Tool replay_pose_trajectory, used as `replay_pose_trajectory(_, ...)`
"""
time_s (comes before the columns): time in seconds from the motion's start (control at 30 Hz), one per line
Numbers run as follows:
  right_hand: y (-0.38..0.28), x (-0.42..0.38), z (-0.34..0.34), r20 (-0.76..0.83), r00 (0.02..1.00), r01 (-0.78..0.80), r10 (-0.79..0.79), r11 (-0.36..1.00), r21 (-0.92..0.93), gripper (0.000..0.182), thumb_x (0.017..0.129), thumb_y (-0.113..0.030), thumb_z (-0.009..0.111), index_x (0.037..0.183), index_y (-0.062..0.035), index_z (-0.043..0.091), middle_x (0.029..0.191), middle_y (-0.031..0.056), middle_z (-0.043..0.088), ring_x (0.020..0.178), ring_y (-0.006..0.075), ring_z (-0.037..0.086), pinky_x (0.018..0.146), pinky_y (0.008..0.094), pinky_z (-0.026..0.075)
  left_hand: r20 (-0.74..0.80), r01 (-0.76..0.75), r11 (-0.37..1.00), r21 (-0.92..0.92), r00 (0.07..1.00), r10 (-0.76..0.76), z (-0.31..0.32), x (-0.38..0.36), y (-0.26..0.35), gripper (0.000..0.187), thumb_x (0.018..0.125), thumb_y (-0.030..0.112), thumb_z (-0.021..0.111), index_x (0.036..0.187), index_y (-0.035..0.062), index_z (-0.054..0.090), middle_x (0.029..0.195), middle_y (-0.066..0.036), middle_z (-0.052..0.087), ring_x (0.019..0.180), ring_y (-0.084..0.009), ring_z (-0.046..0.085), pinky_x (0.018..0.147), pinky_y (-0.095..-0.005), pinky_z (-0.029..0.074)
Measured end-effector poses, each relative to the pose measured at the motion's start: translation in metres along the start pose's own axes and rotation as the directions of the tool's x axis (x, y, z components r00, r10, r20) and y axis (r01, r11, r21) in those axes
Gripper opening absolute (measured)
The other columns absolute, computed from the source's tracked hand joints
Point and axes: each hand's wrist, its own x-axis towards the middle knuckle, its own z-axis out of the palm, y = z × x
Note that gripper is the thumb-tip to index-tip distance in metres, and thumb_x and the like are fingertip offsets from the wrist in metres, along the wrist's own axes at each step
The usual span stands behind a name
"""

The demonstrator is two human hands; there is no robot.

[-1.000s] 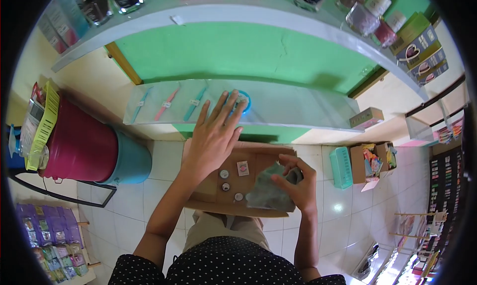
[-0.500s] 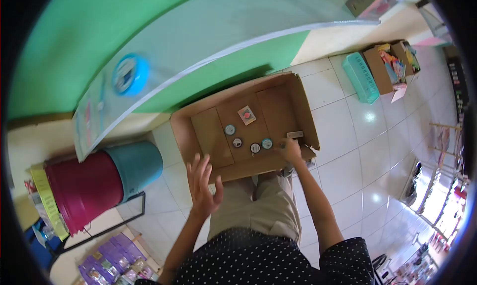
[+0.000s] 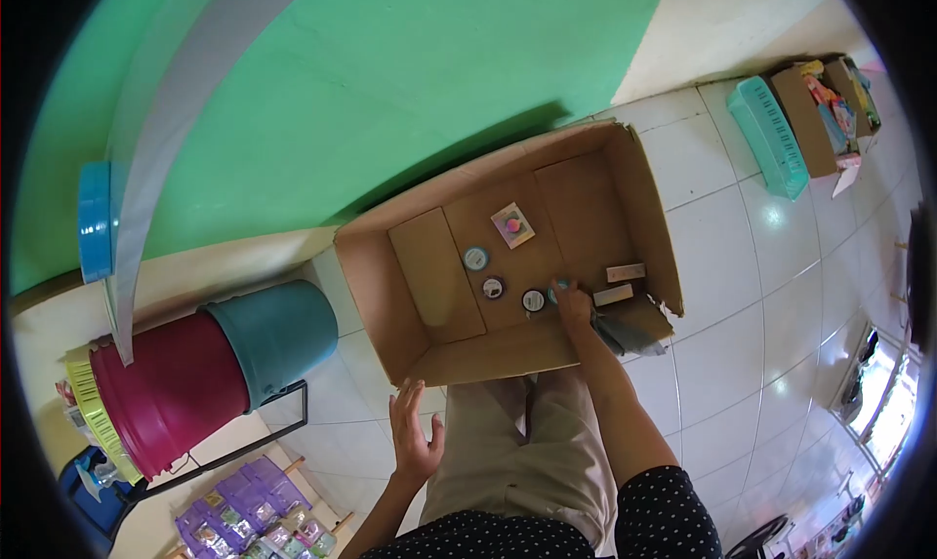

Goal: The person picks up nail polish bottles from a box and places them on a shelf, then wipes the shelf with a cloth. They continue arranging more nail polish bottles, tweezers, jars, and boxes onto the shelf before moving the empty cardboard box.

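A large open cardboard box (image 3: 415, 276) stands on the floor. Inside it, the fingers of my right hand (image 3: 576, 308) close on a blue-lidded round container (image 3: 558, 291). Left of that hand are a dark-rimmed container (image 3: 533, 300), another dark-rimmed one (image 3: 493, 287) and a second blue-lidded one (image 3: 475, 259). Farther back lies a pale square pack with a pink circle (image 3: 512, 224). Two small pale boxes (image 3: 626, 272) (image 3: 613, 295) rest near the right wall. My left hand (image 3: 416, 444) is open and holds nothing, just outside the box's front left corner.
Red (image 3: 171, 388) and teal (image 3: 273, 339) buckets lie at the left. A glass shelf (image 3: 161, 159) bearing a blue round object (image 3: 95, 222) juts across the upper left. A turquoise basket (image 3: 769, 139) and a filled carton (image 3: 805, 120) stand at the upper right. Grey material (image 3: 625, 337) lies over the box's front right edge.
My right hand has moved left from the small boxes to the blue-lidded container. A second small box now shows beside the first. My left hand has drawn back from the box's front edge. The view has shifted.
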Motion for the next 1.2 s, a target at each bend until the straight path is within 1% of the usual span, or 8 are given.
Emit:
replay_pose_trajectory(0.2,0.007,-0.026,-0.008,-0.079,0.984,0.179,-0.162,0.936,0.304,0.049,0.074,-0.019,0.058,0.118,-0.0143,0.037,0.103,0.0188,0.052,0.081,0.0324,0.059,0.069,0.0355,0.05,-0.007,-0.008,0.996,-0.086,1.0,0.007,-0.002,0.005,0.017,0.047,0.078,0.004,0.05,0.122,-0.0008,0.034,0.121,-0.017,0.041,0.117,-0.0324,0.035,0.099,-0.0453,0.022)
replay_pose_trajectory(0.37,-0.021,-0.106,-0.124,-0.37,0.916,0.397,-0.157,0.213,0.893,0.064,0.064,-0.014,0.071,0.115,-0.0045,0.033,0.098,0.0159,0.055,0.09,0.0289,0.057,0.075,0.0364,0.046,0.048,0.134,0.786,-0.604,0.99,-0.131,-0.01,0.026,0.043,0.048,0.081,0.012,0.055,0.122,-0.0008,0.033,0.12,-0.016,0.042,0.116,-0.0268,0.037,0.098,-0.0362,0.027)
replay_pose_trajectory(0.47,-0.042,-0.175,-0.19,-0.456,0.875,0.484,-0.162,0.281,0.829,0.069,0.063,-0.005,0.072,0.115,-0.0051,0.027,0.106,0.0127,0.045,0.094,0.0222,0.052,0.076,0.0333,0.044,0.214,0.299,0.354,-0.886,0.942,-0.26,-0.018,0.046,0.077,0.048,0.079,0.013,0.058,0.119,-0.0033,0.036,0.116,-0.015,0.045,0.113,-0.022,0.04,0.096,-0.0318,0.028)
replay_pose_trajectory(0.67,-0.079,-0.258,-0.262,-0.778,0.628,0.723,0.0,0.37,0.583,0.064,0.066,-0.005,0.068,0.112,-0.0053,0.023,0.099,0.0128,0.042,0.089,0.0214,0.047,0.076,0.0315,0.039,0.119,0.126,0.043,-0.991,0.984,-0.13,-0.063,0.059,0.141,0.055,0.073,0.017,0.067,0.115,-0.005,0.04,0.11,-0.011,0.047,0.106,-0.0155,0.044,0.092,-0.0277,0.034)
replay_pose_trajectory(0.93,-0.099,-0.286,-0.329,-0.784,0.617,0.767,-0.073,0.28,0.577,0.062,0.065,-0.002,0.068,0.113,-0.004,0.028,0.104,0.0129,0.039,0.094,0.0218,0.046,0.08,0.0318,0.039,-0.194,-0.194,0.014,-0.981,0.97,-0.145,-0.097,0.059,0.146,0.056,0.068,0.009,0.07,0.116,-0.001,0.042,0.112,-0.01,0.048,0.103,-0.0155,0.048,0.09,-0.0276,0.037)
replay_pose_trajectory(1.03,-0.081,-0.288,-0.349,-0.647,0.762,0.632,-0.026,0.248,0.735,0.053,0.057,0.001,0.056,0.106,-0.0024,0.038,0.101,0.0114,0.037,0.093,0.0189,0.041,0.08,0.0274,0.037,-0.256,-0.257,0.008,-0.966,0.963,-0.088,-0.116,0.064,0.133,0.063,0.067,0.0,0.069,0.12,-0.0017,0.037,0.118,-0.009,0.043,0.107,-0.0151,0.044,0.091,-0.0273,0.037)
replay_pose_trajectory(1.13,-0.048,-0.281,-0.366,-0.36,0.932,0.308,-0.042,-0.432,0.848,0.05,0.06,0.0,0.046,0.109,-0.004,0.037,0.096,0.0074,0.038,0.088,0.0192,0.041,0.081,0.0253,0.036,-0.374,-0.355,0.308,-0.883,0.928,-0.001,-0.135,0.065,0.12,0.073,0.064,-0.002,0.07,0.125,0.0,0.03,0.118,-0.012,0.044,0.106,-0.0159,0.046,0.088,-0.0284,0.039)
replay_pose_trajectory(1.2,-0.065,-0.284,-0.389,-0.443,0.89,0.451,0.109,-0.355,0.819,0.047,0.061,0.002,0.045,0.107,-0.0029,0.04,0.096,0.0075,0.042,0.088,0.0199,0.044,0.081,0.0256,0.037,-0.38,-0.349,0.402,-0.846,0.925,0.003,-0.15,0.061,0.124,0.088,0.063,-0.002,0.071,0.131,0.003,0.017,0.116,-0.014,0.047,0.103,-0.0178,0.048,0.086,-0.0301,0.042)
